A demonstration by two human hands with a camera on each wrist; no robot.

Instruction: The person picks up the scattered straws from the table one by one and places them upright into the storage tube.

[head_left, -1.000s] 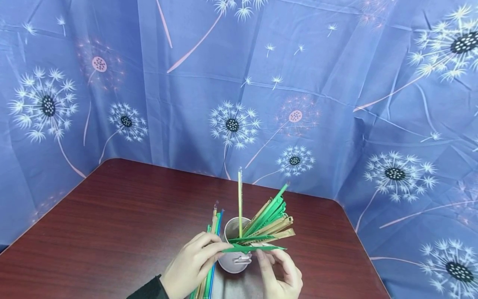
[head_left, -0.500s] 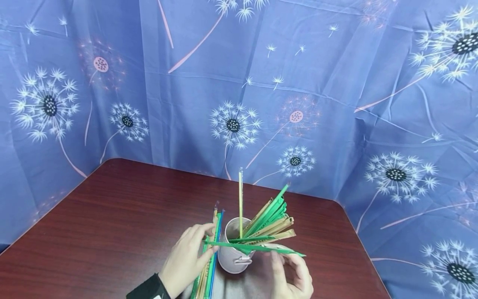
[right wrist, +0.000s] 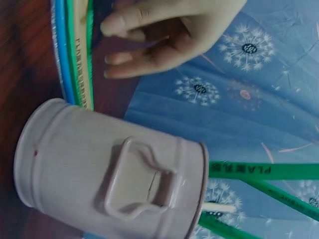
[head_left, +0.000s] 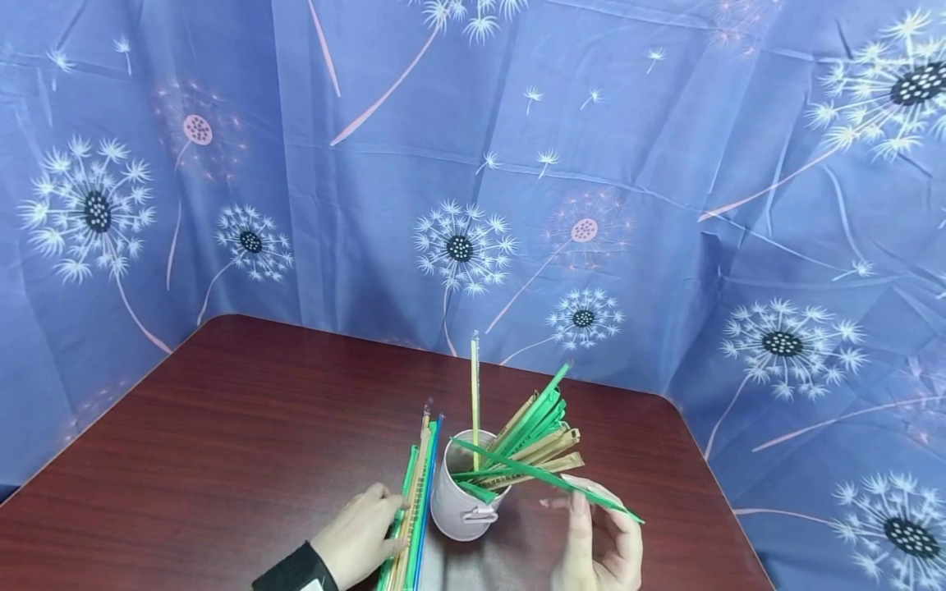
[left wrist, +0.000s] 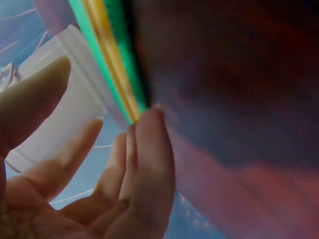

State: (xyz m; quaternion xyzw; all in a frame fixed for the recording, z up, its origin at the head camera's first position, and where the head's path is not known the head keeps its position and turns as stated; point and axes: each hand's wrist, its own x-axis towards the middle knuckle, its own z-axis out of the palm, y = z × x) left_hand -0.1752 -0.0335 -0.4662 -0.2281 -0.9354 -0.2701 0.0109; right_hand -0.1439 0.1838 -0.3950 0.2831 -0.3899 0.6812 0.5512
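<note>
A thin green paper-wrapped straw [head_left: 547, 475] is pinched between the thumb and fingers of my right hand [head_left: 602, 538]. Its far end reaches over the mouth of a pale bucket [head_left: 461, 510], which has a small handle on its front. My left hand [head_left: 362, 525] is at a row of long wrapped straws [head_left: 420, 492], green, tan and blue, lying just left of the bucket. In the left wrist view the fingers [left wrist: 152, 149] meet the end of a green and yellow strip, with the thumb held apart. The right wrist view shows the left hand [right wrist: 169, 37] with fingers extended beside the straws.
Several green and tan wrapped straws [head_left: 543, 423] lean out of the bucket to the right. One pale yellow straw [head_left: 475, 394] stands upright in it. A dark red-brown table [head_left: 244, 435] carries everything, and a blue dandelion-print cloth [head_left: 369, 205] hangs behind.
My left hand has let go of the green straw's end and moved down to the row of straws. My right hand has drawn that straw rightward, and it now slants.
</note>
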